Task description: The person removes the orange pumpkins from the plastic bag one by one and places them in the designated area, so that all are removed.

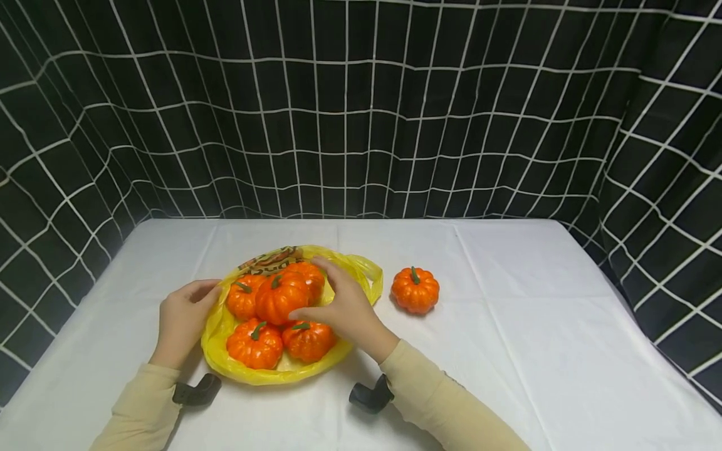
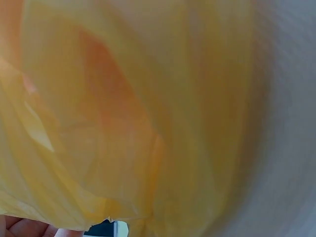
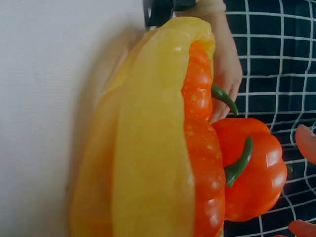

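White-clothed table (image 1: 507, 351) carried a yellow plastic bag (image 1: 225, 366) w/ pumpkins, left of centre. One loose pumpkin (image 1: 415, 290) sat just right of it, apart from bag.

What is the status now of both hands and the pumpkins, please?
Left hand holds the yellow bag rim. Right hand rests on the top pumpkin; five pumpkins in the bag. One pumpkin loose on the table, nothing in the way.
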{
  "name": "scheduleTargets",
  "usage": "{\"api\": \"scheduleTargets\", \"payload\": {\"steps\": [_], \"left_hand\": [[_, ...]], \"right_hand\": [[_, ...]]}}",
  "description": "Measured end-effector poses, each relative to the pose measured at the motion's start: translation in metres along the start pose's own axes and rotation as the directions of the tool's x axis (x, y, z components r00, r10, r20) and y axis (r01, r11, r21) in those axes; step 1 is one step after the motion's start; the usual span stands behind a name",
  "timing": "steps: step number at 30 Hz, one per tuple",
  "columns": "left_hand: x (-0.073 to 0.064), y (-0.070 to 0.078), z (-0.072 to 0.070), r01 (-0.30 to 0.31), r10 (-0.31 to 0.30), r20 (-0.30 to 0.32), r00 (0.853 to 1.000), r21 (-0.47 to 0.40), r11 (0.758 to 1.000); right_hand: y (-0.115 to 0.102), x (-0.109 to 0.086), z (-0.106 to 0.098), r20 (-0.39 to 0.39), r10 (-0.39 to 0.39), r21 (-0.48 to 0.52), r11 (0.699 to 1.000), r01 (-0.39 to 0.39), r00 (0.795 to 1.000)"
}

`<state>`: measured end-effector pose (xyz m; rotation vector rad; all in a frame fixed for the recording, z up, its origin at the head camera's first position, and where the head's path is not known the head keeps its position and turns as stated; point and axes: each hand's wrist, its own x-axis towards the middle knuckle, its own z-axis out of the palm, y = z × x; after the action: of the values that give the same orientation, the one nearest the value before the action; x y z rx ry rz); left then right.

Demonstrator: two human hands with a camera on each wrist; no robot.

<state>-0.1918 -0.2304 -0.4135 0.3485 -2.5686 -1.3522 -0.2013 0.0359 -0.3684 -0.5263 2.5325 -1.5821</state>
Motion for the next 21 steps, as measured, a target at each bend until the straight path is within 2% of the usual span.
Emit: {"api": "scheduleTargets", "payload": {"steps": [10, 21], "left_hand": [[0.0, 0.001, 0.0, -0.001, 0.001, -0.017, 1.0, -0.004, 1.0], [0.001, -0.001, 0.001, -0.011, 0.011, -0.016, 1.0, -0.016, 1.0]], "right_hand": [[-0.009, 0.013, 0.009, 0.092, 0.0, -0.074, 0.997, 0.007, 0.996], [-0.008, 0.022, 0.016, 0.12, 0.03, -0.13, 0.991, -0.015, 0.992]]}}
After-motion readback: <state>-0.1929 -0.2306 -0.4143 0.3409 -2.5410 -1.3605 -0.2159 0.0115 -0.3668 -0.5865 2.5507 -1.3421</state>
